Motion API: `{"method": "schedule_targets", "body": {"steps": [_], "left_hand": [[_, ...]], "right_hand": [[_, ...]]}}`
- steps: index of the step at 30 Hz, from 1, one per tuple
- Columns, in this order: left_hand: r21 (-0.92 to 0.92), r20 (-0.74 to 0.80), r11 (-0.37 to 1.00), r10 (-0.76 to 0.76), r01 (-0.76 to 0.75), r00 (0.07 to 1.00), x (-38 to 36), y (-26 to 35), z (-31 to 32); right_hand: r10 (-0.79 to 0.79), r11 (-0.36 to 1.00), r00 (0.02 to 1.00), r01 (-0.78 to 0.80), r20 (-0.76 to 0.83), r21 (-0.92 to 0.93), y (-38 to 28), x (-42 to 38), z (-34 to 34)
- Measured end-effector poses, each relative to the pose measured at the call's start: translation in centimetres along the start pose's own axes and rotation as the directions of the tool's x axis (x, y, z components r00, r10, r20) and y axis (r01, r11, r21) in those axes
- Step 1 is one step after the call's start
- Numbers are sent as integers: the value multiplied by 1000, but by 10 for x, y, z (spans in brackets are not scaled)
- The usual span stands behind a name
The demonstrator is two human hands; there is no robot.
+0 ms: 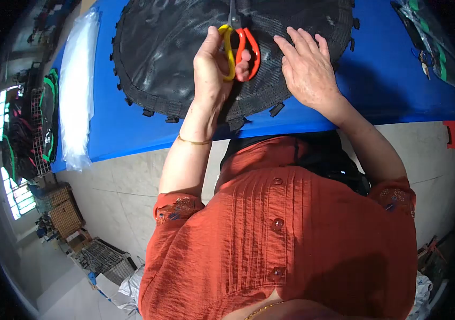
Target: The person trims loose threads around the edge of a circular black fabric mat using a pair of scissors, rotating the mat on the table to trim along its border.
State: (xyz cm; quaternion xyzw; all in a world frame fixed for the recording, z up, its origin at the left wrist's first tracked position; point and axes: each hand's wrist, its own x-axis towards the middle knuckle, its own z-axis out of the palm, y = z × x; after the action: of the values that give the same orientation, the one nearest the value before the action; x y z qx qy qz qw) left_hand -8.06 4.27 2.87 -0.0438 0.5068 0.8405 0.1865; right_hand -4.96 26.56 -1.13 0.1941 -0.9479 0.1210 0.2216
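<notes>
"Two hands: how placed?"
"Left hand [211, 66] curls palm-up round scissors [239, 33] at twelve o'clock; right hand [308, 74], fingers spread, holding nothing, lies at one, on the black mesh mat [168, 61]."
"Handling?"
"Scissors stiff; mat probably light, floppy, slick. Grip its rim."
"Containers?"
"Wire cart [102, 258], eight o'clock; contents unclear."
</notes>
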Motion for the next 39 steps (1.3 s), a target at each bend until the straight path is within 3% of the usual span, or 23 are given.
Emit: {"method": "schedule_targets", "body": {"steps": [5,9,12,14,19,25,29,35,39], "left_hand": [[35,61,999,39,-41,997,16,-15,27],[50,61,999,-7,4,998,0,-5,12],[17,11,999,-28,28,1000,-30,9,-19],[-6,-42,1000,-10,9,999,-46,16,-30],[-35,-137,999,-3,-1,991,-56,15,-34],[-43,13,999,10,-9,1000,-29,-5,-6],[34,-5,998,-48,48,999,-42,8,-17],[112,-259,993,-15,46,966,-86,36,-67],[-26,-217,1000,-17,12,976,-78,25,-58]], "right_hand": [[-15,1000,1000,15,-15,-27,3,1,4],[-99,991,994,96,34,97,34,2,-5],[-57,995,998,59,21,-86,66,-1,-22],[-59,996,998,61,32,-67,80,-6,-20],[-65,997,997,66,31,-42,61,-8,-14],[-75,997,997,75,-18,22,44,-5,-7],[-66,997,998,66,1,33,25,-9,-12],[-31,1000,999,31,12,-8,-5,-4,-5],[10,1000,1000,-10,1,-4,-16,1,-4]]}}
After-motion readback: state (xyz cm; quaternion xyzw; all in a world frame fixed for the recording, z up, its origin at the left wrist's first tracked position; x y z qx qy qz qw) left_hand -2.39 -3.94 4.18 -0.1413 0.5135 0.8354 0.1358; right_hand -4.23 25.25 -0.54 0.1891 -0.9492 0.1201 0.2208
